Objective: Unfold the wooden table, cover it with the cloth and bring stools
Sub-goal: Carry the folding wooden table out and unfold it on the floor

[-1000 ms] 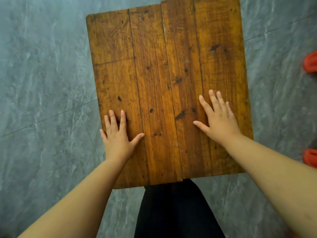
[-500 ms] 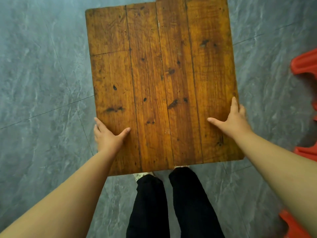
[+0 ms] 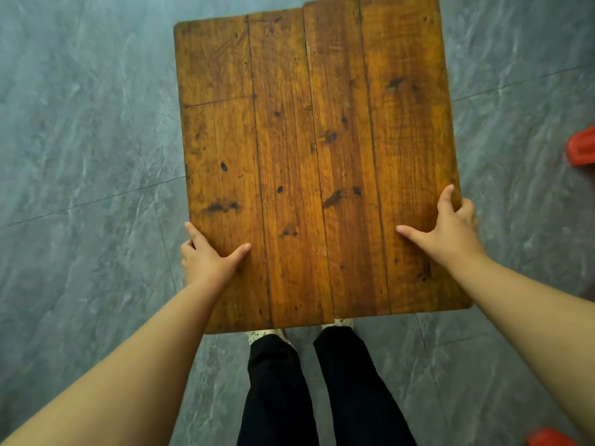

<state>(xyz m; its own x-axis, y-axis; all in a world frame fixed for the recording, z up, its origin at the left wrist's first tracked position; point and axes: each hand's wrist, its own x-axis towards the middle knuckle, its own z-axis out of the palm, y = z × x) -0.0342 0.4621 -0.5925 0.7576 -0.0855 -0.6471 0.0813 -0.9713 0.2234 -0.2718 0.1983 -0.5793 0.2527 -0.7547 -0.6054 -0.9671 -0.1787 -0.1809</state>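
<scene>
The task looks to be in its first stage. The wooden table (image 3: 309, 162) stands directly in front of the person, above the grey tiled floor (image 3: 80, 162), with its tabletop (image 3: 283, 91) level and facing up, so the unfolding seems done or nearly done. The legs underneath are hidden, so I cannot tell whether they are fully locked out. No cloth is in view, so the covering is left to do. Two red shapes (image 3: 581, 149) at the right border may be stools, but too little of them shows to be sure, and none is set at the table. The left hand (image 3: 206, 262) has its grip clamped on the left edge, thumb lying on top and fingers wrapped over the side. The right hand (image 3: 450, 233) is clamped likewise on the right edge, thumb spread on the wood. Both hold near the end closest to the person, whose black trousers (image 3: 322, 387) show just below it. The top is worn orange-brown planking with dark knots and stains. A seam runs down the middle, and the right half sits slightly farther from the person than the left.
</scene>
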